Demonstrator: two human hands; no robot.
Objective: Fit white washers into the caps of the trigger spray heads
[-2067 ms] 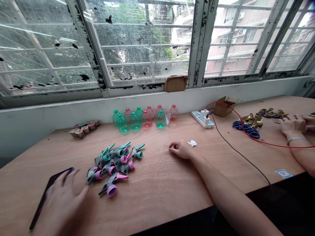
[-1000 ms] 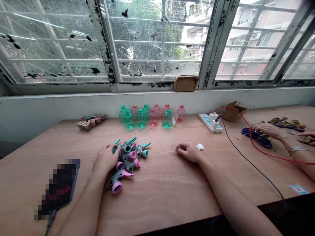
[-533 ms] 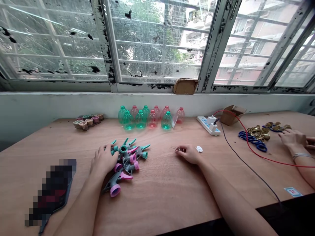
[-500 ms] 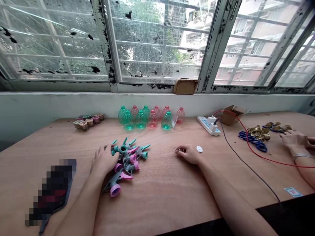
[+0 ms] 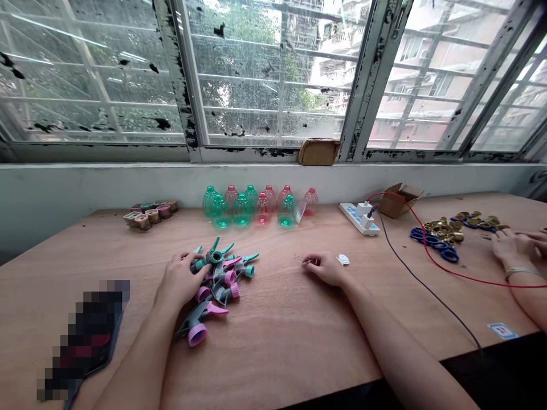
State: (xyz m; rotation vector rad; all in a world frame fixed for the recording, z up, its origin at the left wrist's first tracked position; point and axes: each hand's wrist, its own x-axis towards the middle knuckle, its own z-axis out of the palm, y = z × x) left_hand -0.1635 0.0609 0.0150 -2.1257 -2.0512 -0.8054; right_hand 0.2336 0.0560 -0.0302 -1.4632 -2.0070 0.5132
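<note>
A heap of grey spray-trigger heads (image 5: 217, 276) with teal and pink collars lies on the wooden table (image 5: 282, 319). My left hand (image 5: 178, 280) rests on the heap's left side, fingers curled around one of the trigger heads. My right hand (image 5: 327, 267) lies on the table to the right, fingers pinched on a few thin metal pins (image 5: 301, 260) that stick out to the left. A small white piece (image 5: 343, 260) sits just right of that hand.
Several small green and pink bottles (image 5: 256, 206) stand by the wall, with little caps (image 5: 149, 213) to their left. A phone (image 5: 83, 339) lies at the front left. A power strip (image 5: 359, 217), cables, a cardboard box (image 5: 399, 199) and another person's hands (image 5: 515, 245) with gold and blue rings (image 5: 442, 236) are at the right.
My left hand left the phone and came onto the trigger heap, closing its fingers there. My right hand stayed put with the pins. The other person's hands shifted among the rings.
</note>
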